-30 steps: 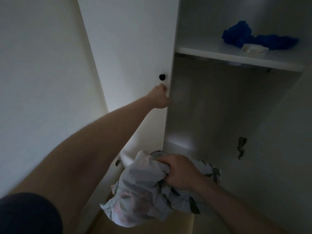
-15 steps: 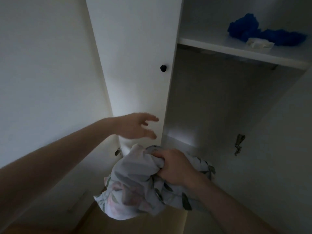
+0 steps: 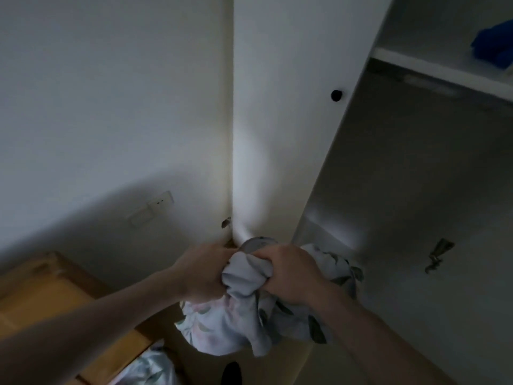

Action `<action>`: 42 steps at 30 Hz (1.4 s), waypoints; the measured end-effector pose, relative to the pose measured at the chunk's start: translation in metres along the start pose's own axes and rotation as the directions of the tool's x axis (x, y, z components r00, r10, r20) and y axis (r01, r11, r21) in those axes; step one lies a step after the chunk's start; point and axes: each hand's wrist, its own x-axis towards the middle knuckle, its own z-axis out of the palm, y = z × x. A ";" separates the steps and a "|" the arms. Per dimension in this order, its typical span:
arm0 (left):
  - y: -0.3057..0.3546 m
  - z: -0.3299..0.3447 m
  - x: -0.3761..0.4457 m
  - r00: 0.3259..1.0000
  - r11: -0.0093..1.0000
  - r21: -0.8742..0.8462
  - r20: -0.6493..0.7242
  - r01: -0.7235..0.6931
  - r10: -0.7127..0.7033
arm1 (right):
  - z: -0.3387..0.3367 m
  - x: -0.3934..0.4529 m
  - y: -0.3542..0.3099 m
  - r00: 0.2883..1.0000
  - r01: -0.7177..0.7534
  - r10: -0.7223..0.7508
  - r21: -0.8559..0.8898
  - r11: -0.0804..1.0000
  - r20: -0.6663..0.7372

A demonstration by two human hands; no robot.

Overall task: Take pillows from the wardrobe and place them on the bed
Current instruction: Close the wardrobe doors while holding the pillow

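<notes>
1. The left hand (image 3: 206, 270) and right hand (image 3: 286, 270) are both clenched on the bunched top of a floral pillow (image 3: 236, 320).
2. The pillow hangs below the hands.
3. The open wardrobe (image 3: 291, 107) stands just beyond them.

Pillow (image 3: 236, 323): pale grey-white fabric, printed with dark green leaves and faint pink flowers. Wardrobe door (image 3: 283, 112): plain white; knob (image 3: 336, 95): black. Shelf (image 3: 433, 69): white. Cloth on shelf (image 3: 492, 50): deep blue. Wall (image 3: 111, 107): off-white. Wooden furniture (image 3: 44, 295): honey yellow.
</notes>
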 end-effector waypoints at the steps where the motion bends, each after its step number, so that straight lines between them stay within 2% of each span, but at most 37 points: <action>1: 0.000 0.003 -0.007 0.999 0.999 -0.009 -0.029 0.031 -0.031 | 0.001 -0.001 -0.003 1.000 0.019 -0.019 0.012 1.000 0.003; 7: 0.007 0.018 -0.044 0.971 0.985 -0.011 -0.166 0.171 -0.171 | 0.025 -0.021 -0.022 0.988 0.138 -0.138 0.002 0.990 -0.067; 11: 0.031 0.030 -0.090 0.935 0.961 0.075 -0.264 0.265 -0.237 | 0.039 -0.063 -0.031 0.959 0.272 -0.277 -0.080 0.959 -0.062; 17: 0.093 0.041 -0.150 0.878 0.914 0.116 -0.348 0.388 -0.329 | 0.008 -0.150 -0.027 0.887 0.448 -0.451 -0.048 0.892 -0.095; 22: 0.140 0.057 -0.176 0.841 0.881 0.090 -0.356 0.465 -0.407 | -0.027 -0.219 -0.009 0.846 0.519 -0.511 0.018 0.855 -0.152; 27: 0.174 0.065 -0.195 0.818 0.863 0.054 -0.355 0.502 -0.453 | -0.049 -0.273 0.022 0.825 0.538 -0.504 0.083 0.839 -0.255; 30: 0.185 0.067 -0.203 0.809 0.855 0.042 -0.351 0.517 -0.472 | -0.057 -0.292 0.032 0.748 0.610 -0.539 0.083 0.788 -0.388; 33: 0.196 0.068 -0.208 0.807 0.854 0.014 -0.338 0.520 -0.485 | -0.061 -0.306 0.037 0.598 0.675 -0.574 -0.035 0.737 -0.559; 36: 0.202 0.067 -0.211 0.806 0.851 -0.011 -0.315 0.525 -0.501 | -0.062 -0.315 0.052 0.463 0.619 -0.528 -0.166 0.768 -0.712; 38: 0.201 0.066 -0.212 0.799 0.843 -0.027 -0.303 0.537 -0.519 | -0.057 -0.313 0.062 0.438 0.557 -0.485 -0.194 0.807 -0.757; 42: 0.201 0.062 -0.204 0.807 0.848 -0.033 -0.290 0.529 -0.514 | -0.049 -0.300 0.067 0.457 0.480 -0.429 -0.190 0.857 -0.779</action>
